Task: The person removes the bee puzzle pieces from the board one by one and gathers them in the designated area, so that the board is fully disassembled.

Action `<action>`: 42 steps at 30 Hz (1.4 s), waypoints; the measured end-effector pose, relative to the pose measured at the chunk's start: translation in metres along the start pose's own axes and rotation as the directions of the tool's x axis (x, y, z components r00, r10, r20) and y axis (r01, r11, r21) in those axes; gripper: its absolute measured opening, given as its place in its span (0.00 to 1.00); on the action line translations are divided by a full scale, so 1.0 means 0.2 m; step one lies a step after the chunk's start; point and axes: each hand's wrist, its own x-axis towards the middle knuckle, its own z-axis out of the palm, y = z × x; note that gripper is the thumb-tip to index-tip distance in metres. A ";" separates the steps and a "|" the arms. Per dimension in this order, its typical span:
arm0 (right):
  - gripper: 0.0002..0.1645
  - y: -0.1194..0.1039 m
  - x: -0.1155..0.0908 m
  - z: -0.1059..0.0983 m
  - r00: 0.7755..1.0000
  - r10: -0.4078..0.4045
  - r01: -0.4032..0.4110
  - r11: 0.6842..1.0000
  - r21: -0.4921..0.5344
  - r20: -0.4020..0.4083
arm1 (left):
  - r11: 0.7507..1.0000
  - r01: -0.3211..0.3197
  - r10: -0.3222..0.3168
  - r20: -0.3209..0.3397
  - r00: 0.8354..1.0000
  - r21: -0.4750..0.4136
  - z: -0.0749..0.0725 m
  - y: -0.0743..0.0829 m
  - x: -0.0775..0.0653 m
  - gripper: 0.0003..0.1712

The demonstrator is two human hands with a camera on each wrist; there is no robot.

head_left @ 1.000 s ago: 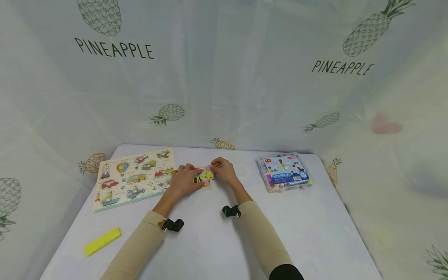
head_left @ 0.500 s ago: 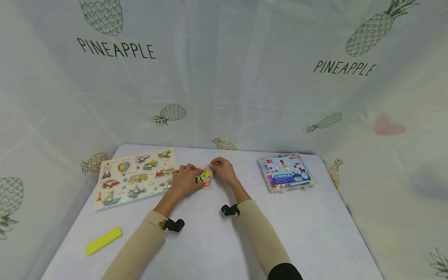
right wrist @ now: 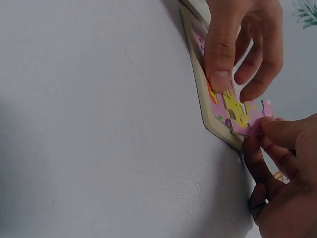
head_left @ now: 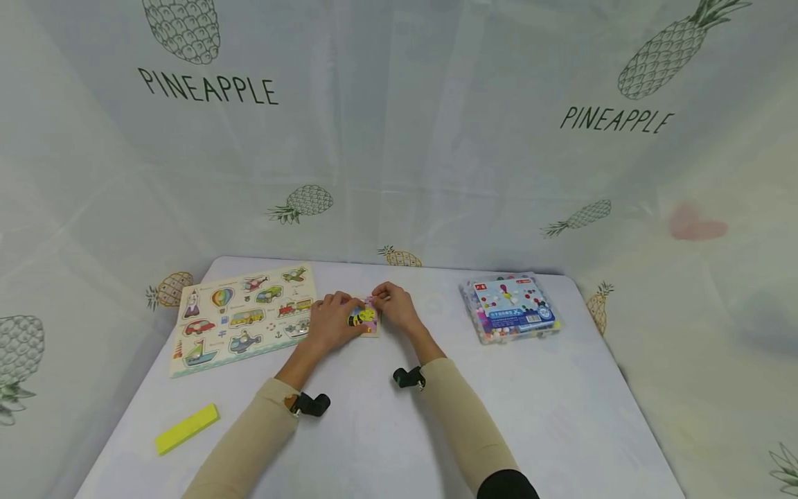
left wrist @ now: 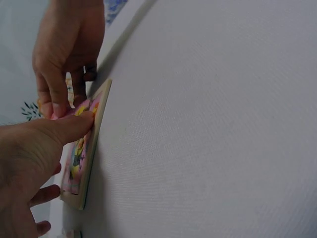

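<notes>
A small jigsaw puzzle in a wooden frame lies at the far middle of the table, with a yellow-and-black bee on pink. My left hand holds it from the left, thumb on the pieces and fingers towards the far side. At the puzzle's right far corner, my right hand pinches a pink puzzle piece between thumb and fingers. In the right wrist view this piece is tilted up over the wooden rim, next to the yellow pieces. My left fingers partly cover the puzzle.
A wooden board with vehicle pictures lies to the left, close to my left hand. A clear plastic box with a blue label stands at the right. A yellow bar lies near the front left. A pineapple-print curtain hangs behind the table.
The yellow part of the bee has shifted left and lower, beside the black stripes. My right hand has moved slightly left. My left hand stays almost in place.
</notes>
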 end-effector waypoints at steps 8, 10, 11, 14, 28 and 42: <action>0.05 0.00 -0.01 0.01 1.000 -0.003 0.003 0.999 -0.033 -0.009 | 0.998 -0.054 0.053 -0.036 0.998 -0.025 0.02 0.01 -0.02 0.24; 0.05 0.01 -0.01 0.01 1.000 -0.010 0.010 0.999 -0.039 -0.015 | 0.997 -0.066 0.065 -0.036 0.997 -0.027 0.02 0.02 -0.03 0.21; 0.05 0.01 -0.01 0.01 1.000 -0.013 0.012 0.999 -0.042 -0.016 | 0.997 -0.068 0.067 -0.035 0.997 -0.027 0.02 0.02 -0.03 0.21; 0.04 0.02 -0.01 0.01 1.000 -0.020 0.019 0.999 -0.045 -0.018 | 0.997 -0.065 0.064 -0.032 0.997 -0.030 0.01 0.02 -0.04 0.20; 0.04 0.02 -0.02 0.01 1.000 -0.017 0.017 1.000 -0.019 -0.026 | 0.997 -0.080 0.080 -0.018 0.997 -0.007 0.01 0.01 -0.02 0.15; 0.09 0.08 -0.03 -0.13 0.994 0.068 -0.061 0.995 0.084 -0.089 | 0.995 -0.096 0.096 -0.006 0.995 -0.019 -0.01 0.02 -0.01 0.15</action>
